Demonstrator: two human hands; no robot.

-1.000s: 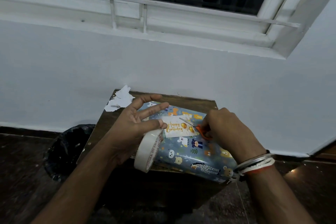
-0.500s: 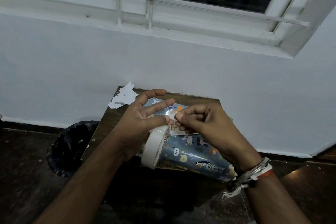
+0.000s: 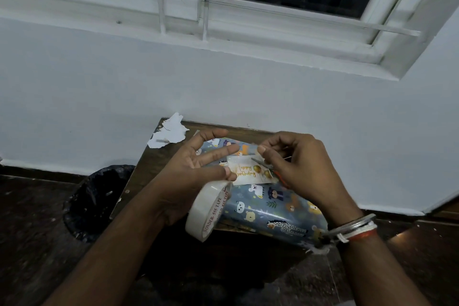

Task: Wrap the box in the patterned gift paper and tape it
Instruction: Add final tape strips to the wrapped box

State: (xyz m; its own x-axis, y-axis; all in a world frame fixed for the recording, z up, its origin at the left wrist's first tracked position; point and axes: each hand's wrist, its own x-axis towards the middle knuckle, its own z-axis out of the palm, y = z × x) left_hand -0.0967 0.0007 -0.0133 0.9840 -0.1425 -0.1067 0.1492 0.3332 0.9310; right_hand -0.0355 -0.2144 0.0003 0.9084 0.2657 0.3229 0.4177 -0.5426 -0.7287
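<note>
Left hand [image 3: 188, 171]: upper fingers straight, white tape roll [image 3: 208, 208] hanging from hidden lower fingers. Blue animal-print wrapped box [image 3: 268, 208]: on brown wooden tabletop [image 3: 149, 169], overhanging its near edge; probably light, stiff, glossy-slippery; best held by its side edges. Right hand [image 3: 298, 171]: curled round orange-handled scissors [image 3: 259, 162].

Your left hand [image 3: 188, 171] holds tape roll [image 3: 206, 211]; right hand [image 3: 298, 169] grips scissors [image 3: 260, 163] over wrapped box [image 3: 268, 211] with birthday tag [image 3: 246, 174] on worktop [image 3: 149, 169].
</note>
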